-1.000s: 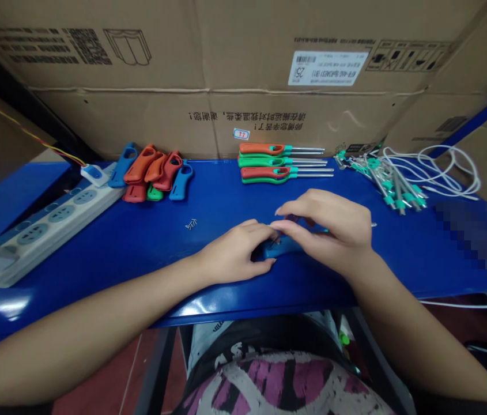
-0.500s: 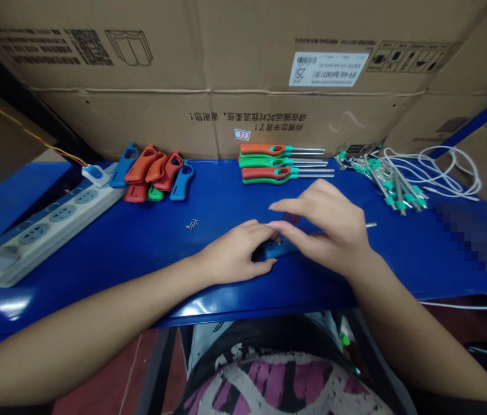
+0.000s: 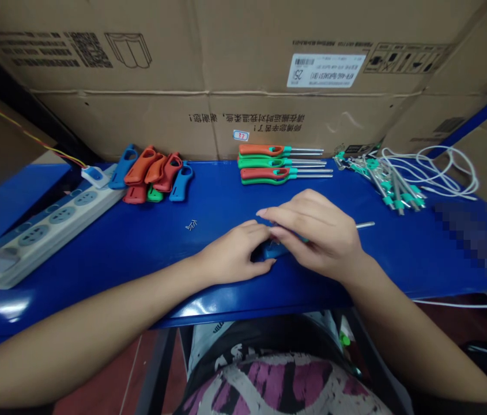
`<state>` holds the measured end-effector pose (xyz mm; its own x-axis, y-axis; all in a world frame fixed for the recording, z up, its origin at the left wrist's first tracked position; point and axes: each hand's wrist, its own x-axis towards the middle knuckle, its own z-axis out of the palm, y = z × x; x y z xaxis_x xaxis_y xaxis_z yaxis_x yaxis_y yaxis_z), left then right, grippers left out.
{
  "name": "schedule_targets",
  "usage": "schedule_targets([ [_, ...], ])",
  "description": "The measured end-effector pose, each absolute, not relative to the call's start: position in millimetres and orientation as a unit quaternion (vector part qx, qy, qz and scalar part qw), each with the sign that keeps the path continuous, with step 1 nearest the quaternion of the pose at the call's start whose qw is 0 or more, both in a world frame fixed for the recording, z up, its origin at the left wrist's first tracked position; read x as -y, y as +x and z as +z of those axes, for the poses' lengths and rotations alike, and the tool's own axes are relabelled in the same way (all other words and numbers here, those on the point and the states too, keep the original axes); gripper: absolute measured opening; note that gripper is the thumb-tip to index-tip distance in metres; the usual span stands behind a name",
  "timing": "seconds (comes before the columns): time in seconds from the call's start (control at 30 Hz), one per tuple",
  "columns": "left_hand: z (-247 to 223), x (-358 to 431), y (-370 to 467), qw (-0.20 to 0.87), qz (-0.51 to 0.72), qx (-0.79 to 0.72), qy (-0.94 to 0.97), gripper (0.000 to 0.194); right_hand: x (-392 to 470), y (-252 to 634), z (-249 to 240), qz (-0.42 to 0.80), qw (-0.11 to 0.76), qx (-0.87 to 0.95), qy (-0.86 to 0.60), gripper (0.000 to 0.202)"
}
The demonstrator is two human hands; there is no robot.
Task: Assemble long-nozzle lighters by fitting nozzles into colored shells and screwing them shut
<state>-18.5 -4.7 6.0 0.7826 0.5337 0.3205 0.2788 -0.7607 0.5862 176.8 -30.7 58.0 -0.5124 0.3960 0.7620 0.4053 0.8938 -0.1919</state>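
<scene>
A blue-handled lighter (image 3: 274, 250) lies low over the table, its thin metal tube poking out to the right beyond my fingers. Around its handle end, my left hand (image 3: 235, 253) is closed, thumb on the near side. My right hand (image 3: 327, 233) arches over the same lighter, thumb and fingertips drawn together by the left fingertips. Whatever is between those right fingertips is hidden. Small metal screws (image 3: 191, 225) lie to the left of my left hand.
Loose coloured handle shells (image 3: 152, 173) are piled at the back left, beside a white power strip (image 3: 59, 216). Several long lighters (image 3: 264, 173) are stacked at the back. Metal tubes with green parts (image 3: 394, 187) and a white cable (image 3: 455, 184) lie right. A cardboard box (image 3: 139, 115) stands behind.
My right hand has dropped slightly and its thumb and index finger have come closer together over the lighter. My left hand keeps nearly the same place.
</scene>
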Motion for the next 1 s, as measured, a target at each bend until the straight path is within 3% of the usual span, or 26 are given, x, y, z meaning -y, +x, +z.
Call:
schedule_targets([
  [0.17, 6, 4, -19, 0.257, 0.243, -0.218, 0.910, 0.032, 33, 176, 58, 0.097, 0.464, 0.846, -0.243, 0.022],
  [0.3, 5, 5, -19, 0.256, 0.239, -0.227, 0.909, 0.029, 34, 177, 55, -0.025, 0.473, 0.838, -0.270, 0.009],
  [0.4, 7, 4, -19, 0.266, 0.236, -0.222, 0.908, 0.027, 36, 177, 52, -0.044, 0.444, 0.852, -0.274, 0.021],
  [0.5, 6, 4, -19, 0.271, 0.241, -0.210, 0.908, 0.030, 36, 176, 53, 0.064, 0.433, 0.860, -0.262, 0.036],
  [0.6, 4, 4, -19, 0.260, 0.257, -0.202, 0.909, 0.034, 35, 175, 56, 0.089, 0.450, 0.852, -0.253, 0.026],
  [0.73, 4, 5, -19, 0.263, 0.263, -0.207, 0.905, 0.026, 37, 173, 59, -0.024, 0.431, 0.856, -0.284, 0.013],
  [0.83, 6, 5, -19, 0.268, 0.250, -0.220, 0.904, 0.023, 40, 171, 59, -0.050, 0.404, 0.860, -0.307, 0.023],
  [1.0, 8, 4, -20, 0.278, 0.231, -0.215, 0.907, 0.024, 44, 169, 59, 0.066, 0.438, 0.841, -0.312, 0.034],
])
